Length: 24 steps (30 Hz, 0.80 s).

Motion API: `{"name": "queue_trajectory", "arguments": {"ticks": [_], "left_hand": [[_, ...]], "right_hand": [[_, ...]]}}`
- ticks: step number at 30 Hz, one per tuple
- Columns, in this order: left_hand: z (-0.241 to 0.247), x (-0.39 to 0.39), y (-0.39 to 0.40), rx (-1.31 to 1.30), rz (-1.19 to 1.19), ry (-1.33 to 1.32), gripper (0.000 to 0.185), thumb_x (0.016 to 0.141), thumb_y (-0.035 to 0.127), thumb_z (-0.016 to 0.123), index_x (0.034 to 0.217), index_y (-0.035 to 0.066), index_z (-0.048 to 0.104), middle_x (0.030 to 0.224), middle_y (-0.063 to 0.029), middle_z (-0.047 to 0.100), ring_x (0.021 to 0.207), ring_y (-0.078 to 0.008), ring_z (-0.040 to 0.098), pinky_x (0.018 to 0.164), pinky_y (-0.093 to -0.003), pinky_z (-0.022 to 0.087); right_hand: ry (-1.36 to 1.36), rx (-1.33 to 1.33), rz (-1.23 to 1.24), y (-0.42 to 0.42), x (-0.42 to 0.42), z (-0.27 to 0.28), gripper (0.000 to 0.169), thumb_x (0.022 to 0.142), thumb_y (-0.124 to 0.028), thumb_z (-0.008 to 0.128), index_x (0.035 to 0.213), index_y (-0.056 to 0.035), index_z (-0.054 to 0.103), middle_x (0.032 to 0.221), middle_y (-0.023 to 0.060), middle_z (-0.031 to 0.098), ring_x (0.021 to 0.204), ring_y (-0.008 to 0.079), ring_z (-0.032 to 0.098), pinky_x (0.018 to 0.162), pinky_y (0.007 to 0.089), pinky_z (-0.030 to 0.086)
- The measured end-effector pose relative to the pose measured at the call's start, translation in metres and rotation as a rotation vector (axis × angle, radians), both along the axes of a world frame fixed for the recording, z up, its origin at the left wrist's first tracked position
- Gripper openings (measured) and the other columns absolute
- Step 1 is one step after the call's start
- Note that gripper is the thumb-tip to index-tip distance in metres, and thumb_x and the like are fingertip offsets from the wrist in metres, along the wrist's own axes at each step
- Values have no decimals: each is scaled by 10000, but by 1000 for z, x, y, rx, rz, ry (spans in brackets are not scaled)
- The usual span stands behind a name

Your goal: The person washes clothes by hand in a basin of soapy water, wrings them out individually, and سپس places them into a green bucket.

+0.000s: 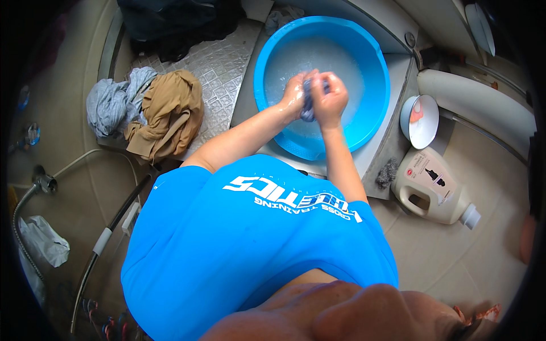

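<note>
A small bunched, dark bluish cloth (309, 102) is squeezed between my two hands over a blue plastic basin (375, 98). My left hand (294, 93) grips it from the left side, wet with suds. On the other side my right hand (330, 98) closes around the same cloth, its fingers curled and slightly blurred. Cloudy, soapy water (320, 53) fills the lower part of the basin beneath them. Much of the cloth is hidden by my fingers.
Left of the basin, a tan garment (175, 111) and a light grey-blue garment (111, 104) lie heaped on a textured metal surface (217, 76). Dark clothing (179, 25) is behind. To the right are a white bowl (426, 128), a steel-wool scrubber (387, 173) and a beige detergent jug (431, 187).
</note>
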<state>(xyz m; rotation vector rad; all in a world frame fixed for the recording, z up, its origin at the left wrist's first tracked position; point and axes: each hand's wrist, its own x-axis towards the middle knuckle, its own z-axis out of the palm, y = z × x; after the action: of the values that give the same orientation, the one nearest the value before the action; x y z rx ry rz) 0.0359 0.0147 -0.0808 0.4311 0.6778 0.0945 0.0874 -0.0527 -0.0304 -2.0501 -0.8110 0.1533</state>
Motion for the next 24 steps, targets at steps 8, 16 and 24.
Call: {"name": "queue_trajectory", "arguments": {"ticks": [8, 16, 24], "left_hand": [[33, -4, 4, 644, -129, -340, 263, 929, 251, 603, 773, 39, 614, 811, 10, 590, 779, -38, 513, 704, -223, 437], [39, -3, 4, 941, -84, -399, 208, 925, 188, 535, 1055, 27, 517, 972, -111, 583, 909, -212, 575, 819, -321, 451], [28, 6, 8, 1231, 305, 167, 417, 874, 272, 637, 1166, -7, 531, 1095, -141, 564, 1012, -225, 554, 866, -317, 450]], "right_hand": [[1518, 482, -241, -52, 33, -88, 356, 940, -336, 545, 1161, -56, 555, 1117, 90, 613, 1051, 198, 582, 894, 334, 488], [1647, 706, -202, -40, 14, -36, 405, 948, -390, 507, 1196, -71, 547, 1177, 99, 600, 1078, 230, 579, 935, 370, 476], [1336, 763, -240, -23, 5, -9, 371, 882, -221, 657, 1172, -25, 534, 1120, 97, 609, 1004, 195, 611, 874, 330, 515]]}}
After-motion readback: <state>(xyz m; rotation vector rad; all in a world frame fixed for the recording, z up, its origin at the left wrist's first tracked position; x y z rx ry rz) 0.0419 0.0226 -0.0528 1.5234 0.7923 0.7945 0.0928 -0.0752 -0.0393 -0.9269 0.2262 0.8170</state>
